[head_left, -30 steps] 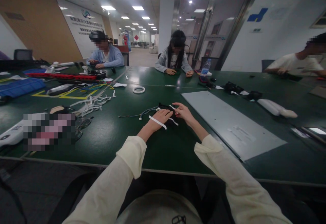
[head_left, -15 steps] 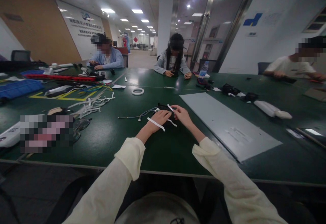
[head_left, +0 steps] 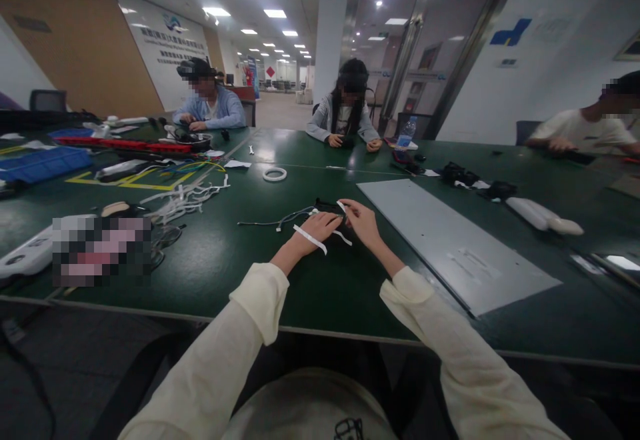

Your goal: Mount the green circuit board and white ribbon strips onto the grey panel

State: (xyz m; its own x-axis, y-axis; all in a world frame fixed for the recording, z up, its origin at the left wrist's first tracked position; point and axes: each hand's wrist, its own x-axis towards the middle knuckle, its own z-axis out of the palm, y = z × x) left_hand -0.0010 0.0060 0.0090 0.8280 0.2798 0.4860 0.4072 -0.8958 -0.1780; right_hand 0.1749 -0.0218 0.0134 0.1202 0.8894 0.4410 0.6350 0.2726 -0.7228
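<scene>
A small black part with thin grey cables running left lies on the green table, mostly hidden by my hands. My left hand is closed on the black part, and a white strip lies across its back. My right hand pinches a short white strip at the part's right side. Another white strip sticks out between the two hands.
Left of my hands are a pile of white strips, a white ring and a blue tray. A large grey panel lies to the right. Three people sit around the table, near a bottle.
The view has shifted slightly. My right hand's fingers have moved a little with the short white strip, which now bends more over the fingertips. My left hand stays on the black part.
</scene>
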